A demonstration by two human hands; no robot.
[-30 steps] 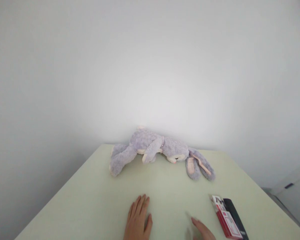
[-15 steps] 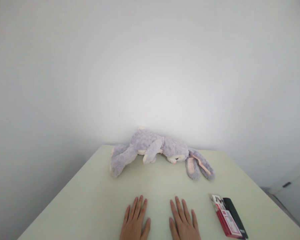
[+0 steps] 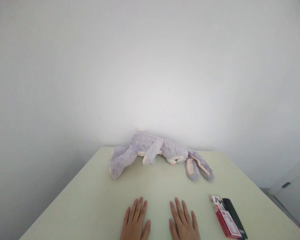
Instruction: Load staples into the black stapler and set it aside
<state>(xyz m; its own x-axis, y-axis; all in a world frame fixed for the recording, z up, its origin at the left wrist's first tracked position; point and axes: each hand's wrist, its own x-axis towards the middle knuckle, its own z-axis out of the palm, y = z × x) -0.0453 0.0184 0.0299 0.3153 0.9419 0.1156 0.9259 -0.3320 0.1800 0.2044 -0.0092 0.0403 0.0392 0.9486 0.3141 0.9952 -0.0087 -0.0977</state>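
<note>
Flat on the pale green table, my left hand has its fingers stretched out and holds nothing. My right hand lies palm down beside it, fingers spread, also holding nothing. Beyond both hands a grey-purple plush rabbit lies on its side along the far edge, head and long ears to the right, legs to the left. To the right of my right hand are a red and white box and a dark, narrow flat case, side by side.
A small packet with printed pictures lies at the far end of the red box. Behind the table rises a plain white wall. At the far right, beyond the table edge, stands a white panel with a dark handle.
The whole view has shifted down very slightly. Both hands, the plush rabbit and the boxes keep their places on the table.
</note>
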